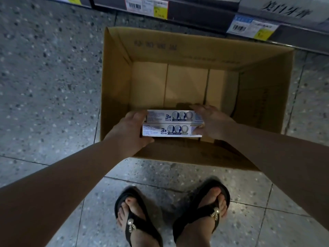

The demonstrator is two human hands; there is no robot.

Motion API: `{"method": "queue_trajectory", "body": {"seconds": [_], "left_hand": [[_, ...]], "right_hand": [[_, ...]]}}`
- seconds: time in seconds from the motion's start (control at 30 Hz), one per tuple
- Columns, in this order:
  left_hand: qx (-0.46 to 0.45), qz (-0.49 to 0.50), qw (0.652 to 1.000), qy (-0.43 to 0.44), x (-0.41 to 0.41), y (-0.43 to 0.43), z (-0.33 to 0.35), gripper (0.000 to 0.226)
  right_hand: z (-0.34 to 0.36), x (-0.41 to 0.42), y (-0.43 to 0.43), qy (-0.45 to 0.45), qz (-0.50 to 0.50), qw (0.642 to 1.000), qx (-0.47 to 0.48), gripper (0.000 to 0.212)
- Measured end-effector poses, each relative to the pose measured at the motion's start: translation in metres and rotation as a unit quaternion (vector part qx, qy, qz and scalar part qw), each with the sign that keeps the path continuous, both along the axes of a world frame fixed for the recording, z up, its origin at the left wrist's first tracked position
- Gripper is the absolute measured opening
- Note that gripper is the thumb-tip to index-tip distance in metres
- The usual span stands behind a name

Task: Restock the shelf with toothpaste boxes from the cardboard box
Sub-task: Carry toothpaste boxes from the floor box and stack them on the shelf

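At frame centre, the left hand (130, 130) and right hand (212, 121) each clasped one end of two stacked toothpaste boxes (171, 124) over the cardboard box (115, 72). With uneven squeeze, one could slip free and fall.

Cardboard box (263, 104) on speckled floor (49, 77)
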State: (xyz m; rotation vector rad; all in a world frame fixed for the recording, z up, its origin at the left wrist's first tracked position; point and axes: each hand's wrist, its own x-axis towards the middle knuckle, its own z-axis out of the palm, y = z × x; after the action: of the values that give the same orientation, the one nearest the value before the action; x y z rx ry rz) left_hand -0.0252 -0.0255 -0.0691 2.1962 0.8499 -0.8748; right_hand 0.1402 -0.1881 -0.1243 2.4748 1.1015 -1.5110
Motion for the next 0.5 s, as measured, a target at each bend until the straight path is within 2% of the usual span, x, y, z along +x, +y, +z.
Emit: {"method": "queue_trajectory", "body": {"seconds": [0.13,0.23,0.37,0.5], "left_hand": [[0.016,-0.001,1.0,0.022,0.0,0.008,-0.01,0.085],[0.019,-0.014,0.999,0.028,0.001,0.011,-0.016,0.089],[0.015,-0.087,0.996,0.031,0.005,0.01,-0.027,0.082],[0.002,-0.149,0.988,0.026,0.013,0.007,-0.043,0.074]], "right_hand": [[-0.002,-0.002,-0.003,-0.011,-0.025,0.999,0.023,0.073],[0.007,0.001,-0.009,-0.024,-0.083,0.995,0.043,0.061],[0.029,0.018,-0.021,-0.054,-0.167,0.978,0.11,0.053],[0.038,0.031,-0.034,-0.054,-0.192,0.972,0.121,0.055]]}}
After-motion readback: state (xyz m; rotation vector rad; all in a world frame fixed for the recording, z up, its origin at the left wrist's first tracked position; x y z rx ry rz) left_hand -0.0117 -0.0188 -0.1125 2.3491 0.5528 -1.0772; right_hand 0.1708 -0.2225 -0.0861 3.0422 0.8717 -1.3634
